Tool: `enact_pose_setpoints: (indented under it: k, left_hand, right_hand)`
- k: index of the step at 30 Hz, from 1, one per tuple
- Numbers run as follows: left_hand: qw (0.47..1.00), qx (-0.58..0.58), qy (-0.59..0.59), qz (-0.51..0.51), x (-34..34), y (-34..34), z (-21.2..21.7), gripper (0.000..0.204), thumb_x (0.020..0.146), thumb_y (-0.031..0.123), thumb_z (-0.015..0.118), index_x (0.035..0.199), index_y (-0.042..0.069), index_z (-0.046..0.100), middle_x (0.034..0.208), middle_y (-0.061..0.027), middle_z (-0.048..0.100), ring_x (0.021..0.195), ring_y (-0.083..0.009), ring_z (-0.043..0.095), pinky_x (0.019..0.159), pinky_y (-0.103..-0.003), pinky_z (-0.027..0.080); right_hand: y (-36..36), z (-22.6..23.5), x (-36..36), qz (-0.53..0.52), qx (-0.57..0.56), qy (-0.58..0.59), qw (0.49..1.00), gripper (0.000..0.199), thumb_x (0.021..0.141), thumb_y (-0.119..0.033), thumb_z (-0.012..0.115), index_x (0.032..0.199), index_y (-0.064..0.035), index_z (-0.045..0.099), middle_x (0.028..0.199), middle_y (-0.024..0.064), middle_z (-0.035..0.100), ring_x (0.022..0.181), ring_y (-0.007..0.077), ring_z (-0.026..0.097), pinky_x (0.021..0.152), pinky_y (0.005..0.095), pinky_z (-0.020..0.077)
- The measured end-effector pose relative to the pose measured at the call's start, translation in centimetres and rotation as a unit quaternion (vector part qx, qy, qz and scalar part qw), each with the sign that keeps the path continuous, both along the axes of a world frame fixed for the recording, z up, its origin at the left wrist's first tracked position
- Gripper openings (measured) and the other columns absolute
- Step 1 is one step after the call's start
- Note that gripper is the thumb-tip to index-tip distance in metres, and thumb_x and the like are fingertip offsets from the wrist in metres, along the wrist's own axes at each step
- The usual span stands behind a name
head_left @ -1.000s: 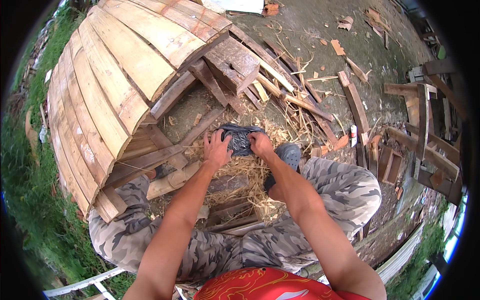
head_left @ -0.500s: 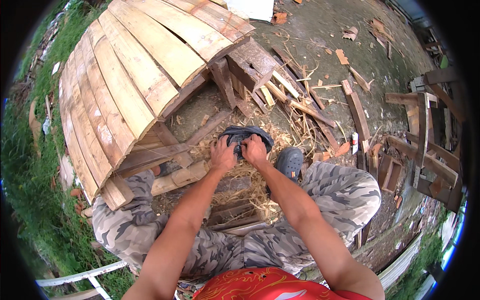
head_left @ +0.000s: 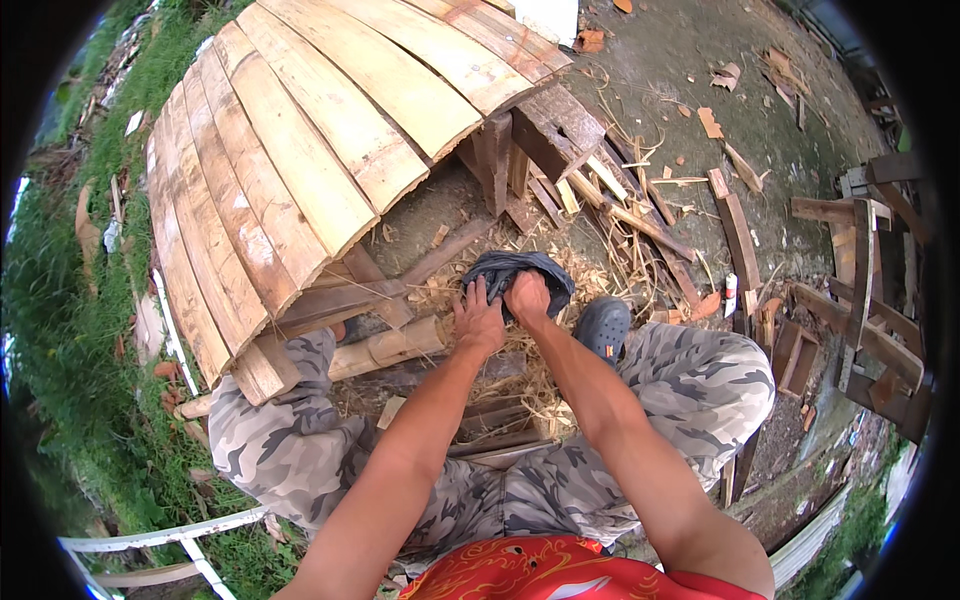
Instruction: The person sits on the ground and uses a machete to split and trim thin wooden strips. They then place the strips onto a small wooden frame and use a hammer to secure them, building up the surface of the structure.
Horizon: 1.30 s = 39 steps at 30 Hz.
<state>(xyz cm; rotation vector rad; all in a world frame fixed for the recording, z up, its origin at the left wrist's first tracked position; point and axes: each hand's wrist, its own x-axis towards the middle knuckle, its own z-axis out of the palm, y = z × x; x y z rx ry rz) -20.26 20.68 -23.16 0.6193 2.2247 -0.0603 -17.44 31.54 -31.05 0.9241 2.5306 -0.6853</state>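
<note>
Gripping a dark grey cloth pouch [head_left: 520,275], both hands meet just in front of the knees. The left hand [head_left: 478,320] curls its fingers over the pouch's near left edge; the right hand [head_left: 528,297] is closed on the bunched fabric at its middle. The pouch sits on a bed of straw and wood shavings [head_left: 545,375], and whatever it contains is hidden by the hands and folds. Whether its mouth is open cannot be made out.

Just left rises a curved shell of pale wooden planks [head_left: 300,150], rough-sawn and laid edge to edge like a hull, resting on darker timber frames [head_left: 545,130]. A round bamboo length [head_left: 390,347] lies beside the left wrist. A grey clog [head_left: 603,326] peeks out by the right forearm, its front hidden. Camouflage trousers [head_left: 690,385] cover the bent legs. Splintered offcuts [head_left: 735,225] scatter across bare dirt.
</note>
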Motion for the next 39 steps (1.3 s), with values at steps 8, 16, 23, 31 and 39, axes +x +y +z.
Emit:
enact_pose_setpoints:
  k: [8, 16, 23, 31, 39]
  left_hand:
    - [0.949, 0.238, 0.069, 0.193, 3.8, -3.2, 0.4, 0.040, 0.088, 0.018, 0.065, 0.128, 0.010, 0.060, 0.149, -0.0149, 0.045, 0.135, -0.0343, 0.045, 0.111, -0.047, 0.038]
    - [0.825, 0.327, 0.049, 0.457, 3.9, -3.5, 0.3, 0.036, 0.096, 0.024, 0.065, 0.126, 0.005, 0.063, 0.107, -0.0092, 0.073, 0.094, -0.0234, 0.069, 0.088, -0.036, 0.053]
    - [0.804, 0.407, -0.102, 0.422, 3.6, -0.9, -0.7, 0.028, 0.097, 0.027, 0.063, 0.110, 0.004, 0.072, 0.095, -0.0100, 0.076, 0.083, -0.0230, 0.072, 0.078, -0.036, 0.054]
    - [0.811, 0.356, -0.131, 0.446, 4.3, -2.7, -1.0, 0.021, 0.099, 0.012, 0.056, 0.113, -0.002, 0.064, 0.097, -0.0108, 0.077, 0.083, -0.0170, 0.073, 0.072, -0.030, 0.057]
    - [0.829, 0.358, -0.096, 0.420, 4.3, -4.0, 4.0, 0.017, 0.099, 0.017, 0.057, 0.105, 0.001, 0.057, 0.107, -0.0105, 0.075, 0.092, -0.0202, 0.072, 0.078, -0.033, 0.055]
  right_hand:
    - [2.8, 0.2, 0.8, -0.010, -0.172, 0.049, 0.984, 0.023, 0.083, -0.016, 0.067, 0.100, -0.0010, 0.072, 0.105, 0.0202, 0.070, 0.102, 0.0343, 0.066, 0.088, 0.0414, 0.0523]
    - [4.9, 5.9, 1.8, -0.033, -0.333, 0.115, 0.935, 0.020, 0.091, -0.018, 0.071, 0.098, 0.0004, 0.070, 0.080, 0.0040, 0.066, 0.076, 0.0133, 0.057, 0.071, 0.0313, 0.0480]
    - [4.9, 7.9, 3.0, 0.096, -0.263, 0.164, 0.946, 0.016, 0.088, -0.016, 0.072, 0.098, -0.0031, 0.070, 0.096, 0.0108, 0.065, 0.088, 0.0229, 0.063, 0.079, 0.0375, 0.0496]
    - [11.4, 6.6, 0.9, -0.012, -0.185, 0.217, 0.958, 0.031, 0.091, -0.031, 0.065, 0.103, -0.0032, 0.073, 0.093, 0.0217, 0.073, 0.087, 0.0342, 0.071, 0.081, 0.0414, 0.0536]
    - [25.1, 5.9, -0.5, 0.065, 0.201, -0.042, 0.976, 0.039, 0.093, -0.021, 0.053, 0.131, -0.0136, 0.059, 0.135, 0.0183, 0.057, 0.125, 0.0372, 0.055, 0.099, 0.0499, 0.0476]
